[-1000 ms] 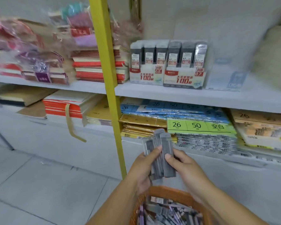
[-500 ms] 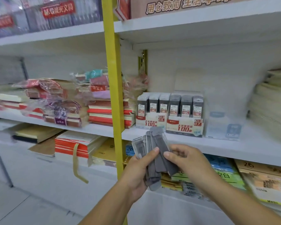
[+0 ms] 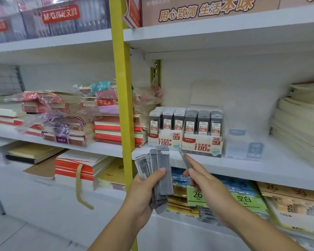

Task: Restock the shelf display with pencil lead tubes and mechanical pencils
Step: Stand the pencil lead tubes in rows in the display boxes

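My left hand (image 3: 143,194) grips a fanned bundle of grey lead tubes (image 3: 160,169), thumb pressed across their fronts, the tubes splaying upward above my fingers. My right hand (image 3: 207,185) is just beside it, clear of the bundle, pinching a single tube (image 3: 183,158) between thumb and forefinger; the tube is blurred and tilts up and left. Both hands hang before the front edge of the shelf (image 3: 252,169), below two display boxes: the 0.5 box (image 3: 163,141) and, touching it on the right, the 0.7 box (image 3: 201,146), each holding three rows of tubes. The single tube's tip is near the 0.7 box. A yellow upright (image 3: 122,105) stands just left of the bundle.
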{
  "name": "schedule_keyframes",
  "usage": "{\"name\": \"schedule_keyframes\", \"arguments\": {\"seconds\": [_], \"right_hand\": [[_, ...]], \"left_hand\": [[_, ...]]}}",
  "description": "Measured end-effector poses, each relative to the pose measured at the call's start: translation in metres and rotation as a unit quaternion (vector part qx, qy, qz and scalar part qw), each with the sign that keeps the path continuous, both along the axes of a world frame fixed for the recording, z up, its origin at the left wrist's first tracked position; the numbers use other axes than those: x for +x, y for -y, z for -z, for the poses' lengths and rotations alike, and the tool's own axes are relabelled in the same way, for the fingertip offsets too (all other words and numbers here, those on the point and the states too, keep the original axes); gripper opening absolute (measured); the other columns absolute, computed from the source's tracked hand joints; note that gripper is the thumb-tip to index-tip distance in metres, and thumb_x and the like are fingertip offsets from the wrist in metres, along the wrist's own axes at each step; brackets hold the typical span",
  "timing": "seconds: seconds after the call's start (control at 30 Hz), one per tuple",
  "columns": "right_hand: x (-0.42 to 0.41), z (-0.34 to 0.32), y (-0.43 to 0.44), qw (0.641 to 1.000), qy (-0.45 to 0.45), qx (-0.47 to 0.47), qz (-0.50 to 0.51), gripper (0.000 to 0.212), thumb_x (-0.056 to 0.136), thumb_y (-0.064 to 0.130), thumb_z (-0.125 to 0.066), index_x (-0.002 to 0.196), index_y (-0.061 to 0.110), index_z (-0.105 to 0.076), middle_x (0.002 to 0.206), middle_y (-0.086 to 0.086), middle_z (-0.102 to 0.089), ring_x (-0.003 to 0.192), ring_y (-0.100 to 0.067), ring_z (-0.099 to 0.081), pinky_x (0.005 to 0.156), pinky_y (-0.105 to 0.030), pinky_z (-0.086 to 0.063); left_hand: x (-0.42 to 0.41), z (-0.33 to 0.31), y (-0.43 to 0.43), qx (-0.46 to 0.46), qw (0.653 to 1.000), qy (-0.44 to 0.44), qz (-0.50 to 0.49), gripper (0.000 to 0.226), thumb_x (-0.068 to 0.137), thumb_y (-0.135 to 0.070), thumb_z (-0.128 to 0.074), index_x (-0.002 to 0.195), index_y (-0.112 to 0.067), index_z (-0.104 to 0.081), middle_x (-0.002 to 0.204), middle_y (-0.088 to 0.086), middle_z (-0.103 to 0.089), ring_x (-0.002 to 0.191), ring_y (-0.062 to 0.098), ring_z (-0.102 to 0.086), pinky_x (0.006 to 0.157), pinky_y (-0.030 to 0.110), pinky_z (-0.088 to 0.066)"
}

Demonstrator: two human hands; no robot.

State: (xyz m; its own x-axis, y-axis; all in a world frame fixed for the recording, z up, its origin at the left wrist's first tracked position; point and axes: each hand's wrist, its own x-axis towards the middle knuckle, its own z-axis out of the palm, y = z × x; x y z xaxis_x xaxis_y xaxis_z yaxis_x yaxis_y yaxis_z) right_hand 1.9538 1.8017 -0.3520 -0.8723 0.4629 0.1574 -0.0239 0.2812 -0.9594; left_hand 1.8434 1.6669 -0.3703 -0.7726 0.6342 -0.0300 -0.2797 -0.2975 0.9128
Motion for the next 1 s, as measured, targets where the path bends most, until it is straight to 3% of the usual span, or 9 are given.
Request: {"name": "schedule_keyframes", "arguments": {"seconds": [0.1, 0.2, 0.3, 0.5, 0.63, 0.73, 0.8, 0.87, 1.0], "right_hand": [[-0.001, -0.003, 0.005, 0.999, -0.019, -0.015, -0.023, 0.056, 0.101, 0.018, -0.048, 0.131, 0.065, -0.039, 0.118, 0.029, -0.056, 0.104, 0.005, -0.056, 0.083, -0.020, -0.046], [-0.002, -0.004, 0.007, 0.998, -0.054, -0.028, -0.023, 0.066, 0.093, -0.001, -0.056, 0.135, 0.048, -0.040, 0.101, 0.010, -0.068, 0.095, -0.006, -0.067, 0.075, -0.024, -0.056], [-0.003, -0.004, 0.009, 0.996, -0.072, -0.030, -0.031, 0.075, 0.090, -0.004, -0.060, 0.135, 0.050, -0.034, 0.095, 0.014, -0.067, 0.092, -0.007, -0.068, 0.071, -0.021, -0.056], [-0.007, -0.009, -0.001, 0.996, -0.082, -0.008, -0.042, 0.099, 0.082, -0.010, -0.067, 0.132, 0.066, -0.029, 0.109, 0.024, -0.066, 0.100, -0.007, -0.068, 0.076, -0.028, -0.058], [-0.003, -0.039, -0.013, 0.992, -0.110, 0.050, 0.035, 0.077, 0.081, -0.001, -0.071, 0.115, 0.062, -0.044, 0.111, 0.017, -0.068, 0.090, -0.004, -0.070, 0.064, -0.024, -0.059], [0.004, -0.087, -0.043, 0.961, -0.202, 0.134, 0.133, 0.051, 0.088, 0.010, -0.064, 0.098, 0.057, -0.047, 0.102, 0.018, -0.072, 0.086, -0.002, -0.070, 0.060, -0.023, -0.058], [0.008, -0.120, -0.064, 0.937, -0.231, 0.203, 0.169, 0.048, 0.090, 0.011, -0.064, 0.092, 0.055, -0.046, 0.098, 0.009, -0.072, 0.083, -0.010, -0.071, 0.062, -0.028, -0.059], [0.006, -0.142, -0.082, 0.909, -0.208, 0.305, 0.195, 0.046, 0.088, 0.011, -0.067, 0.090, 0.053, -0.046, 0.095, 0.006, -0.066, 0.082, -0.018, -0.070, 0.072, -0.035, -0.056], [-0.011, -0.153, -0.111, 0.860, -0.074, 0.459, 0.210, 0.029, 0.088, 0.020, -0.068, 0.098, 0.037, -0.048, 0.087, 0.016, -0.062, 0.080, -0.007, -0.063, 0.073, -0.031, -0.048]], "left_hand": [[0.004, -0.004, 0.000, 0.008, 1.000, -0.001, 0.005, 0.056, 0.064, -0.032, -0.079, 0.116, -0.018, -0.067, 0.092, 0.009, -0.077, 0.073, 0.022, -0.071, 0.059, 0.033, -0.056], [0.005, -0.007, 0.001, 0.024, 1.000, -0.004, 0.014, 0.049, 0.067, -0.030, -0.079, 0.113, -0.020, -0.070, 0.104, 0.014, -0.077, 0.083, 0.027, -0.074, 0.064, 0.036, -0.059], [0.005, -0.010, 0.000, 0.029, 0.999, -0.006, 0.020, 0.043, 0.068, -0.030, -0.078, 0.109, -0.021, -0.073, 0.104, 0.014, -0.077, 0.082, 0.026, -0.076, 0.060, 0.034, -0.059], [0.002, -0.010, -0.007, 0.047, 0.999, 0.011, 0.025, 0.036, 0.063, -0.029, -0.080, 0.098, -0.020, -0.077, 0.101, 0.016, -0.077, 0.080, 0.029, -0.076, 0.058, 0.035, -0.060], [-0.005, -0.013, -0.010, 0.066, 0.998, 0.020, 0.007, 0.050, 0.058, -0.032, -0.081, 0.106, -0.020, -0.070, 0.088, 0.010, -0.078, 0.068, 0.023, -0.075, 0.052, 0.033, -0.057], [-0.013, -0.018, -0.013, 0.078, 0.997, 0.009, -0.007, 0.052, 0.057, -0.034, -0.080, 0.106, -0.022, -0.069, 0.088, 0.008, -0.078, 0.065, 0.021, -0.074, 0.051, 0.032, -0.057], [-0.015, -0.021, -0.017, 0.086, 0.996, 0.001, -0.008, 0.051, 0.057, -0.035, -0.079, 0.105, -0.022, -0.069, 0.090, 0.009, -0.078, 0.066, 0.021, -0.074, 0.051, 0.032, -0.056], [-0.018, -0.023, -0.022, 0.093, 0.996, -0.006, -0.006, 0.054, 0.057, -0.037, -0.079, 0.108, -0.022, -0.069, 0.093, 0.009, -0.079, 0.070, 0.022, -0.075, 0.052, 0.032, -0.057], [-0.021, -0.028, -0.033, 0.102, 0.995, -0.018, -0.005, 0.061, 0.058, -0.038, -0.078, 0.115, -0.021, -0.069, 0.101, 0.008, -0.078, 0.082, 0.023, -0.076, 0.059, 0.032, -0.059]]}}
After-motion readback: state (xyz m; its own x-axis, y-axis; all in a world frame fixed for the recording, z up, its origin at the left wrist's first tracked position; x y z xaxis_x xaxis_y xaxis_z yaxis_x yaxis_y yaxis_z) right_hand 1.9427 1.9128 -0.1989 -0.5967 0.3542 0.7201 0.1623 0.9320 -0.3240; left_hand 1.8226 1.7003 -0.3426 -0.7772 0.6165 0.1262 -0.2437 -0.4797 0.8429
